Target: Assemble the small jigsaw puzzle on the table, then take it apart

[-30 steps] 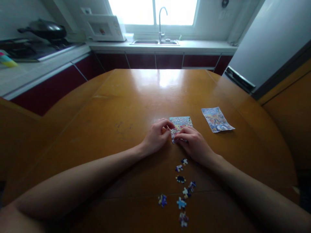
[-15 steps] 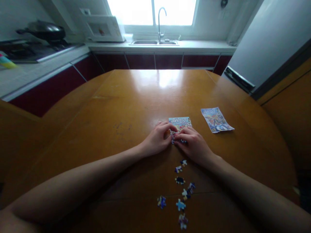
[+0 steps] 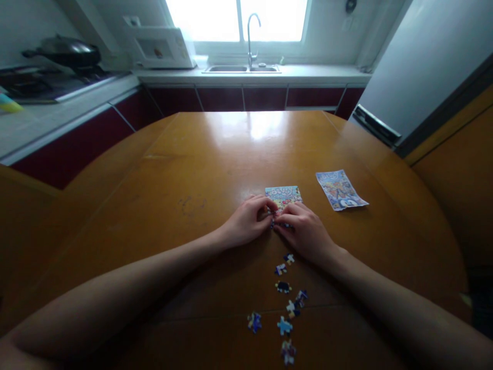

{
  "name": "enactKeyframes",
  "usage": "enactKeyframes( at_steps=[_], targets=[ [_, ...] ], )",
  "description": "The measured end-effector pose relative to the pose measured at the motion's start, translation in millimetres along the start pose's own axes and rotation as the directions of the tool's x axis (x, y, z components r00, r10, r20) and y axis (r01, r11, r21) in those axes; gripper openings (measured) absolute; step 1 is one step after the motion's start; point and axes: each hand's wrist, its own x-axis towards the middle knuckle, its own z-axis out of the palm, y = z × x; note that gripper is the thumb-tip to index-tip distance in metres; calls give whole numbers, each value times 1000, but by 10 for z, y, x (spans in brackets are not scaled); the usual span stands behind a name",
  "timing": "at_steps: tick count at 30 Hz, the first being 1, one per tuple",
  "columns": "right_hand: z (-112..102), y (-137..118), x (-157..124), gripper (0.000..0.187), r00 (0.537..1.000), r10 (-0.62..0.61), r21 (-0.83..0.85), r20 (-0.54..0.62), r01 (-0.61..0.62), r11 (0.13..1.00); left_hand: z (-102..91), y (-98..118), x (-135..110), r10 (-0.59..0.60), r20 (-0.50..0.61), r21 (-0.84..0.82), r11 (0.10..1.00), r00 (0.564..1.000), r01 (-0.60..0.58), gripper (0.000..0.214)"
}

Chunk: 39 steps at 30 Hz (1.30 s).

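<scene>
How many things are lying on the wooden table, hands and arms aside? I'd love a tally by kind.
Joined jigsaw puzzle, partly covered: 1
Loose jigsaw pieces: at least 8, some bunched together
Printed picture sheet: 1
Total: at least 10

Daylight from the far window [image 3: 273, 20], blown out to plain white, throws a pale glare across the far end of the polished wooden counter [image 3: 215, 159]. The near end lies dim, with soft shadows beneath both forearms [image 3: 154, 272] and loose puzzle pieces [image 3: 284, 325] only weakly lit. Wide-angle distortion tilts the refrigerator [image 3: 419, 61] at right and stretches the forearms toward the near corners, while fine detail on the small puzzle [image 3: 284, 193] dissolves into softness.
</scene>
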Motion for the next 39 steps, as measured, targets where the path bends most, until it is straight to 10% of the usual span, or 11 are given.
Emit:
enactKeyframes(
  at_steps=[18,25,39],
  targets=[
    [-90,-48,-26,24,998,-1,20,58,0,1000,-15,-53,-12,-76,-171,-213,976,982,38,26],
    [-368,143,22,29,941,219,178,-260,-176,968,26,-60,-60,7,-150,-155,987,989,-30,36],
    [-687,363,14,26,866,332,213,-374,-268,939,-16,-58,-52,19,-83,-79,997,996,-25,35]
  ],
)
